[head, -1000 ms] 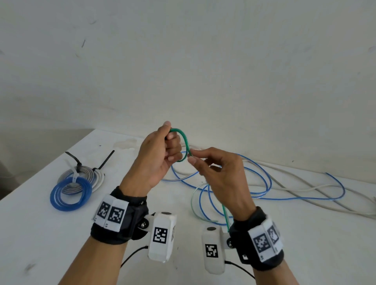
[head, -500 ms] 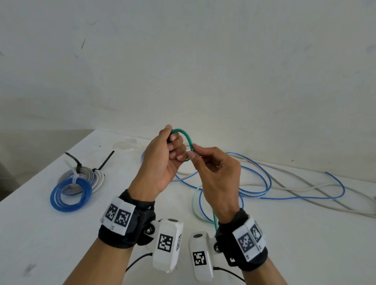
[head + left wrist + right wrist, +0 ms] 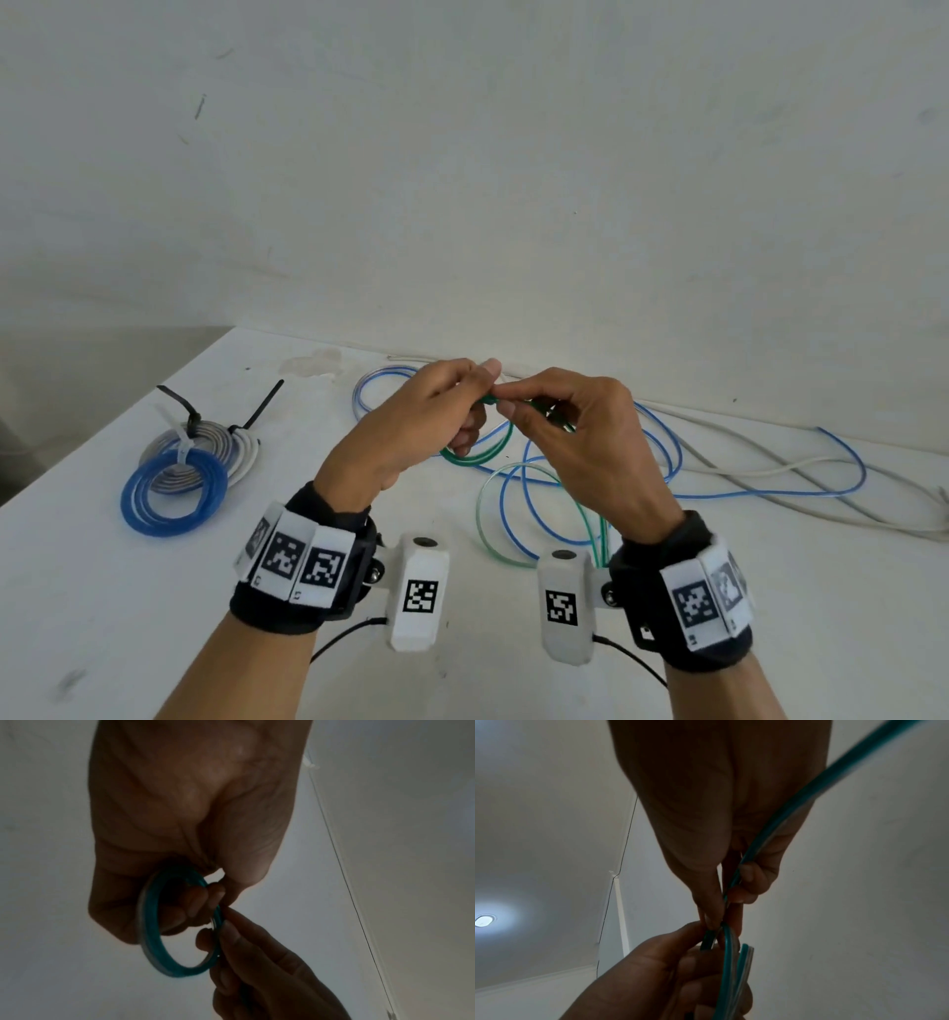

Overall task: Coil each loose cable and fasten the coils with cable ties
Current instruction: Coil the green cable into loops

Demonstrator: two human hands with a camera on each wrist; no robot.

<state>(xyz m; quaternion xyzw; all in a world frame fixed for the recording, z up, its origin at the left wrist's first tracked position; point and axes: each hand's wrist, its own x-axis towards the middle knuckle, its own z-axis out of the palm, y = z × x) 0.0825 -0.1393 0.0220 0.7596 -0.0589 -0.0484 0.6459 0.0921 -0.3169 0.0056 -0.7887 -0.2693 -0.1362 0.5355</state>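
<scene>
Here, both hands work above the white table (image 3: 462, 668), just in front of the loose tangle of cables. The left hand (image 3: 411, 437) has its fingers curled through a small coil of the green cable (image 3: 485, 452), so its grip is closed on the loops; the left wrist view shows about two turns of the green cable (image 3: 154, 943) lying side by side across the bent fingers (image 3: 195, 902). The right hand (image 3: 585, 442) meets it from the side, thumb and forefinger pinched tight on the same green cable at the top of the coil. In the right wrist view the green cable (image 3: 795, 801) runs along the palm and down between the pinching fingertips (image 3: 711, 914) to the left hand (image 3: 667, 973). The free length of the green cable drops from the right hand towards the table and sweeps in a wide loop beside the right wrist.

Behind the hands, the blue cable (image 3: 770, 494) lies in loose loops on the table, mixed with a white cable (image 3: 760, 465) that trails away to the right of the coil. Well to the left of the coil sit two finished bundles: a blue coil (image 3: 174, 496) bound with a white tie, resting partly on a grey and white coil (image 3: 215, 437) fastened with black cable ties (image 3: 192, 419) whose tails stick up.
</scene>
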